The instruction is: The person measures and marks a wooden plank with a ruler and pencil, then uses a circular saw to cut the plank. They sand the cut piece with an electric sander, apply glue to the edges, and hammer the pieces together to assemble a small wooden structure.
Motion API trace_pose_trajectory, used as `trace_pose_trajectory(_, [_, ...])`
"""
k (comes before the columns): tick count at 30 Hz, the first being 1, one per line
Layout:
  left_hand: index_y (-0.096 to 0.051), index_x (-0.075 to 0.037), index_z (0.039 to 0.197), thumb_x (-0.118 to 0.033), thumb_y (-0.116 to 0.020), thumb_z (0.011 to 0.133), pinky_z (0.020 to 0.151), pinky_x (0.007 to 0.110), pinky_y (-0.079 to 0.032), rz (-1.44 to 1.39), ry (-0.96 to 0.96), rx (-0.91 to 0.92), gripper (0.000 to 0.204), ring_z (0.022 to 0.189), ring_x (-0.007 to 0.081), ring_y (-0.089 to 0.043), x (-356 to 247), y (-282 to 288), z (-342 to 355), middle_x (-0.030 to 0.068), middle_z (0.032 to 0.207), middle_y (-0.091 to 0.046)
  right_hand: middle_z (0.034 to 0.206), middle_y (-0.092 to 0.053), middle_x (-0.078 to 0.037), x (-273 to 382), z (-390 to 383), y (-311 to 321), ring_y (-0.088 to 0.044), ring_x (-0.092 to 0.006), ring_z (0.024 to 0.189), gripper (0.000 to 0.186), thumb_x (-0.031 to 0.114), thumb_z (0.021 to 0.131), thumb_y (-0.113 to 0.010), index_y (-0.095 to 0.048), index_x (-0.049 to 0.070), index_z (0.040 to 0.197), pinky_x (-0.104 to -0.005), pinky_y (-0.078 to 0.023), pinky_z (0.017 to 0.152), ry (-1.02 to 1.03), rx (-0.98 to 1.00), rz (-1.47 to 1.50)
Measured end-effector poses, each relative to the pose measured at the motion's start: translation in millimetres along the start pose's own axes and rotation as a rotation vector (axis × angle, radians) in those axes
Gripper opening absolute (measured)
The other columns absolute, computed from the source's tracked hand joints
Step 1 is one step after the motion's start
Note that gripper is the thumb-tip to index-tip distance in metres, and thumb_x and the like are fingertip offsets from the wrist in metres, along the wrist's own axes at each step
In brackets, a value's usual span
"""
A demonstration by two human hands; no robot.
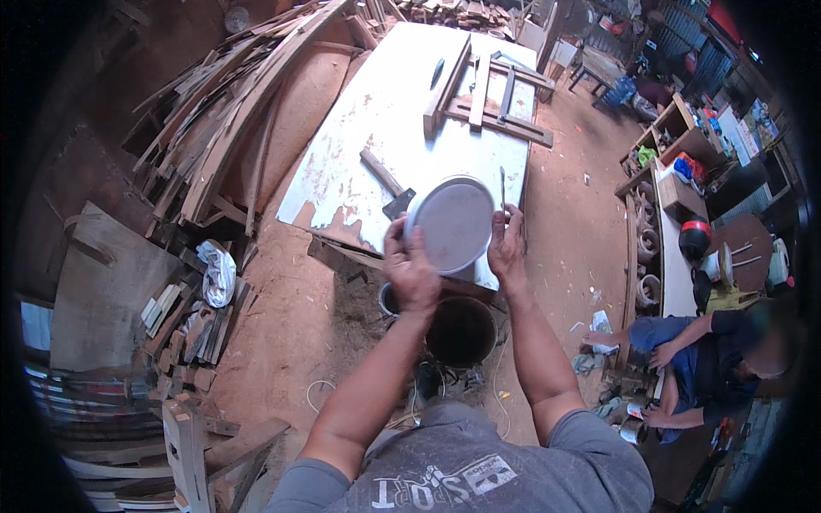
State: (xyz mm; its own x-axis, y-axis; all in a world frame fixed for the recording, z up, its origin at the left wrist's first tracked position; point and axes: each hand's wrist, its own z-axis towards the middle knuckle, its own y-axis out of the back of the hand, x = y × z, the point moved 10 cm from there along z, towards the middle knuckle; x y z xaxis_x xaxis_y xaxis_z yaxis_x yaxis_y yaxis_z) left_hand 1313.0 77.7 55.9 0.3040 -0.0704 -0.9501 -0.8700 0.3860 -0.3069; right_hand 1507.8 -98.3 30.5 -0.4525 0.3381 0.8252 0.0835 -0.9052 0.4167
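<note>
My left hand (412, 272) is closed on the left side of a round, pale grey lidded can (453, 224), which is tilted so its flat round face shows. At the can's right edge, my right hand (506, 250) grips a slim, straight tool (503, 186) that points away from me; its exact kind is too small to tell. Both hands are over the near edge of a worn white tabletop (333, 162). A hammer (382, 171) with a wooden handle and dark head lies on that top, just left of the can.
Wooden frame pieces (481, 92) lie at the table's far end. Long boards (248, 111) are piled on the left. Below the table's near edge stands a dark round bucket (462, 333), with a thin cable (500, 393) on the dirt floor. Another person (693, 350) sits at the right.
</note>
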Motion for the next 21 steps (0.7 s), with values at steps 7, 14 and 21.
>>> trace_pose_trajectory(7, [-0.060, 0.000, 0.133, -0.006, -0.064, 0.107, 0.114, 0.040, -0.046, 0.181, -0.060, -0.089, 0.028, 0.128, 0.0246, -0.061, -24.8, 202.8, -25.4, 0.0151, 0.139, -0.064, 0.114, -0.074, -0.024, 64.0, -0.9, -18.6, -0.072, -0.0398, 0.109, 0.031, 0.027, 0.106, -0.052, -0.072, 0.008, 0.121, -0.0513, -0.056, 0.091, 0.166, 0.761, -0.492])
trace_pose_trajectory(14, [-0.060, 0.002, 0.133, -0.005, -0.065, 0.104, 0.115, 0.042, -0.044, 0.596, 0.023, -0.209, 0.031, 0.129, 0.0255, -0.060, 14.0, 336.0, -110.0, 0.0153, 0.136, -0.064, 0.107, -0.080, -0.015, 79.5, -9.7, -115.9, -0.078, -0.0320, 0.099, 0.025, 0.011, 0.095, -0.060, -0.082, 0.007, 0.106, -0.0464, -0.062, 0.083, 0.471, 1.057, -0.967])
trace_pose_trajectory(21, [-0.062, 0.003, 0.130, -0.008, -0.064, 0.105, 0.110, 0.038, -0.046, 0.477, 0.045, -0.286, 0.027, 0.121, 0.0233, -0.062, 24.0, 347.9, -150.2, 0.0140, 0.128, -0.066, 0.113, -0.079, -0.015, 62.8, -4.9, -136.4, -0.077, -0.0322, 0.106, 0.024, 0.014, 0.094, -0.064, -0.082, 0.006, 0.109, -0.0466, -0.061, 0.087, 0.347, 1.201, -0.932])
